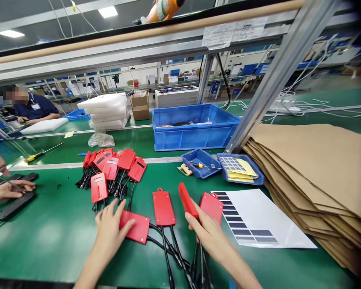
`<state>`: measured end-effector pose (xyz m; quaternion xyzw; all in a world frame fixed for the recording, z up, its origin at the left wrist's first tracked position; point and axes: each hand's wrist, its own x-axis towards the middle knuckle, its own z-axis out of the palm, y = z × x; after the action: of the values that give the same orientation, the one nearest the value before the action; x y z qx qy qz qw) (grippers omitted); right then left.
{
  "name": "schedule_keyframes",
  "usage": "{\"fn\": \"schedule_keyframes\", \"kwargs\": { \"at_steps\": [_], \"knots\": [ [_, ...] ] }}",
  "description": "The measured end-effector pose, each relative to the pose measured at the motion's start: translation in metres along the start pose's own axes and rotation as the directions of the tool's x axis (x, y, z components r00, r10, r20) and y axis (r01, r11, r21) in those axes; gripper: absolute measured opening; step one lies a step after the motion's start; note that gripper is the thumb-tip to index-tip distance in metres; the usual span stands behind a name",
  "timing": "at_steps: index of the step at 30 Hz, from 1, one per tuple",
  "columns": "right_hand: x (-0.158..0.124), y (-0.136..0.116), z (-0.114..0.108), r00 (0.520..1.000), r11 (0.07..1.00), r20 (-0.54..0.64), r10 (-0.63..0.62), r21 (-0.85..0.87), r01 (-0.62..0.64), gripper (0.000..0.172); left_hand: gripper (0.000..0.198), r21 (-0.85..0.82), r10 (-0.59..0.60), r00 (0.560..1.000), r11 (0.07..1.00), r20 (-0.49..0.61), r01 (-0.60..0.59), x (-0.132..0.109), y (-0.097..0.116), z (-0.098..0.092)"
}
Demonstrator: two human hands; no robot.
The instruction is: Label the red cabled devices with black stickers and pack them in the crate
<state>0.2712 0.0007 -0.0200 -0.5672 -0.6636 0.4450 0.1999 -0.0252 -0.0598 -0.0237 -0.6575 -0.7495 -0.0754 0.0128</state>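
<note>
Pinched between the thumb and fingers of my right hand is a red plastic box, turned edge-on above the bench. My left hand has its fingers spread, the thumb lying over the left end of another red box; whether it presses on it I cannot tell. Between my hands a red box with a hanging loop lies flat, its black cables running toward me. Partly behind my right hand rests one more red box. Beyond my left hand is a pile of red boxes with black cables.
At right, a sheet of black labels lies beside stacked brown cardboard. Small blue trays and a large blue bin stand behind. A co-worker's hands hold a black device at left. A metal post rises at right.
</note>
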Motion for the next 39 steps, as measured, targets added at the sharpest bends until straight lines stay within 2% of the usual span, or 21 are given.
{"fn": "schedule_keyframes", "kwargs": {
  "at_steps": [2, 5, 7, 10, 12, 13, 16, 18, 21, 24, 27, 28, 30, 32, 33, 34, 35, 36, 39],
  "knots": [
    [-0.003, -0.003, -0.004, 0.998, 0.982, -0.006, 0.063, -0.18, -0.063, 0.064, 0.05, 0.019, 0.003, 1.0, 1.0, 0.026, -0.004, 0.021, 0.004, -0.014],
    [-0.006, -0.015, 0.009, 0.996, 0.86, -0.069, 0.064, -0.502, -0.09, 0.062, 0.051, 0.01, 0.077, 0.987, 0.997, 0.141, -0.08, 0.035, 0.027, -0.031],
    [-0.007, -0.018, 0.02, 0.994, 0.788, -0.1, 0.043, -0.609, -0.095, 0.062, 0.063, 0.038, 0.094, 0.968, 0.994, 0.232, -0.105, 0.025, 0.046, -0.039],
    [-0.012, -0.007, 0.027, 0.996, 0.781, -0.071, -0.058, -0.625, 0.001, 0.061, 0.079, 0.148, 0.01, 0.955, 0.987, 0.296, -0.057, -0.008, 0.06, -0.038],
    [-0.015, 0.008, 0.024, 0.978, 0.804, -0.106, -0.177, -0.589, 0.081, 0.052, 0.075, 0.194, -0.021, 0.969, 0.981, 0.248, -0.028, -0.028, 0.057, -0.026],
    [-0.015, 0.017, 0.022, 0.959, 0.802, -0.166, -0.231, -0.59, 0.091, 0.049, 0.073, 0.2, -0.009, 0.981, 0.979, 0.193, -0.03, -0.036, 0.053, -0.019],
    [-0.012, 0.038, 0.019, 0.863, 0.732, -0.355, -0.359, -0.681, 0.025, 0.043, 0.068, 0.161, 0.104, 0.995, 0.982, 0.001, -0.102, -0.044, 0.037, 0.0],
    [-0.009, 0.05, 0.018, 0.815, 0.686, -0.391, -0.428, -0.728, 0.012, 0.041, 0.062, 0.122, 0.183, 0.981, 0.977, -0.067, -0.174, -0.042, 0.028, 0.003],
    [-0.01, 0.066, 0.012, 0.793, 0.709, -0.345, -0.502, -0.69, 0.149, 0.035, 0.052, 0.09, 0.313, 0.948, 0.947, -0.06, -0.307, -0.039, 0.02, -0.011],
    [-0.019, 0.081, -0.003, 0.824, 0.744, -0.198, -0.53, -0.575, 0.34, 0.038, 0.067, 0.002, 0.47, 0.876, 0.881, 0.109, -0.473, -0.04, 0.016, -0.031],
    [-0.029, 0.089, -0.016, 0.837, 0.755, -0.09, -0.539, -0.493, 0.433, 0.036, 0.086, -0.167, 0.563, 0.754, 0.824, 0.339, -0.541, -0.038, 0.012, -0.044],
    [-0.03, 0.089, -0.018, 0.842, 0.77, -0.113, -0.527, -0.483, 0.417, 0.032, 0.092, -0.198, 0.552, 0.737, 0.832, 0.39, -0.518, -0.035, 0.01, -0.047],
    [-0.03, 0.084, -0.016, 0.849, 0.816, -0.237, -0.473, -0.482, 0.32, 0.028, 0.103, -0.246, 0.51, 0.711, 0.859, 0.485, -0.448, -0.024, 0.005, -0.051],
    [-0.026, 0.076, -0.008, 0.846, 0.84, -0.338, -0.412, -0.501, 0.209, 0.031, 0.108, -0.338, 0.498, 0.629, 0.867, 0.597, -0.366, -0.008, 0.0, -0.057],
    [-0.023, 0.072, -0.002, 0.847, 0.833, -0.352, -0.399, -0.526, 0.174, 0.034, 0.108, -0.399, 0.51, 0.575, 0.86, 0.64, -0.318, 0.001, -0.001, -0.06],
    [-0.021, 0.069, 0.004, 0.852, 0.815, -0.344, -0.395, -0.558, 0.153, 0.037, 0.106, -0.453, 0.521, 0.541, 0.851, 0.661, -0.265, 0.01, 0.0, -0.063],
    [-0.018, 0.067, 0.011, 0.861, 0.795, -0.321, -0.395, -0.588, 0.145, 0.041, 0.101, -0.49, 0.52, 0.541, 0.845, 0.661, -0.213, 0.019, 0.003, -0.065],
    [-0.016, 0.066, 0.016, 0.871, 0.78, -0.296, -0.392, -0.609, 0.144, 0.044, 0.095, -0.505, 0.502, 0.576, 0.846, 0.645, -0.172, 0.027, 0.008, -0.066],
    [-0.014, 0.07, 0.021, 0.908, 0.8, -0.239, -0.345, -0.581, 0.151, 0.05, 0.09, -0.431, 0.402, 0.746, 0.886, 0.531, -0.17, 0.048, 0.035, -0.056]
  ]
}}
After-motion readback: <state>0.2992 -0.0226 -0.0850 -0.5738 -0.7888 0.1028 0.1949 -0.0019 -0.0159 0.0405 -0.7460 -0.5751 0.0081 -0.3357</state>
